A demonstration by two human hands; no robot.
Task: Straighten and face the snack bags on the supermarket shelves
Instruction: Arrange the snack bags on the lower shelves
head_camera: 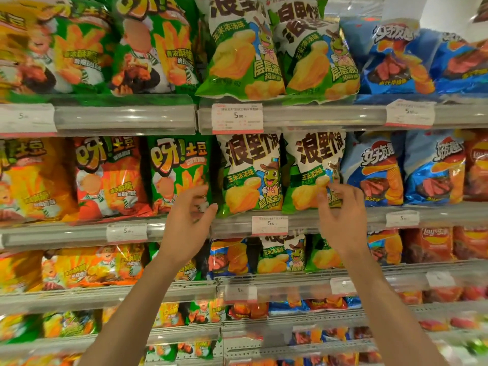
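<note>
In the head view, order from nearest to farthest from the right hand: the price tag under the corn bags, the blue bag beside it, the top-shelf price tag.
From the right hand:
1. Blue bag, just right.
2. Lower price tag, lower left.
3. Top-shelf price tag, far above left.

green-white bags (252, 173), blue bags (375, 167) — orange bags (111, 175)

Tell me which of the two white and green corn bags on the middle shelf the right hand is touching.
The right-hand one, next to the blue bags. The right hand has its fingertips on that bag's lower front; its twin to the left sits untouched between both hands.
</note>
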